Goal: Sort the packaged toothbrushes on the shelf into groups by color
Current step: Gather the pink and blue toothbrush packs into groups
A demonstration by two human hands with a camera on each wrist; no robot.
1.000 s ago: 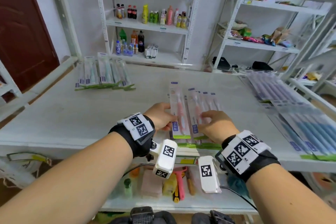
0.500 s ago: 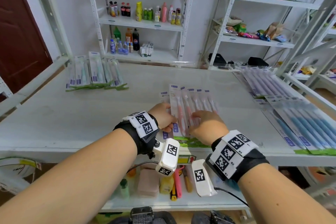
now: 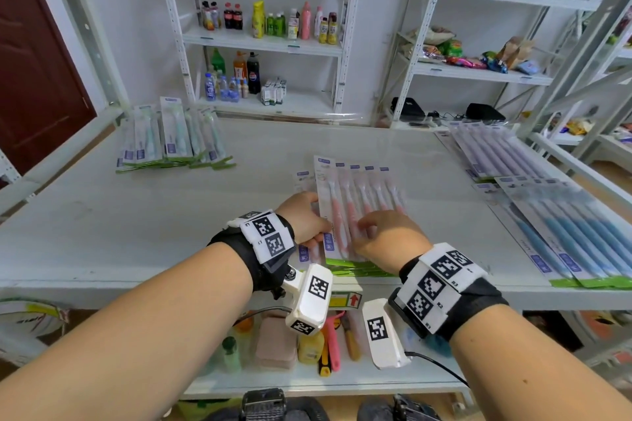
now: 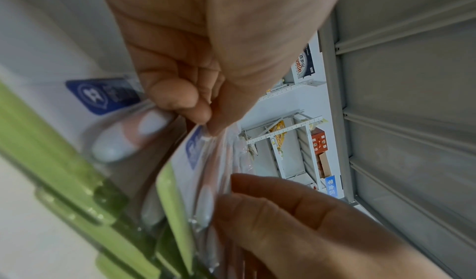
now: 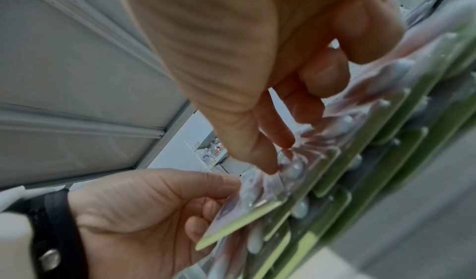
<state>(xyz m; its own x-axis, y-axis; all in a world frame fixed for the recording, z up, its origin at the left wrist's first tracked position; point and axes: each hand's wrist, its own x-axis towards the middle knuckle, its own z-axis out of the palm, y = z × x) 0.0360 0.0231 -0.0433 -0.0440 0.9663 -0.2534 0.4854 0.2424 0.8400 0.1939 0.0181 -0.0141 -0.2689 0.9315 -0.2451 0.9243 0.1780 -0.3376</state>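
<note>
1. The left hand [image 3: 302, 217] pinched the near-left edge of one pink toothbrush pack [image 3: 331, 205], thumb above and fingers [image 5: 198, 228] curled beneath, tilting it up off the row.
2. The right hand [image 3: 390, 237] rested its bent fingers [image 5: 270, 155] on the pink packs [image 3: 376, 188] just beside it, pressing rather than gripping.
3. These pink packs lay fanned side by side at the front middle of the shelf [image 3: 102, 215].
4. Green packs [image 3: 174, 137] sat grouped at the far left.
5. Purple packs [image 3: 492, 150] and blue packs [image 3: 564, 225] lay in rows along the right.
</note>
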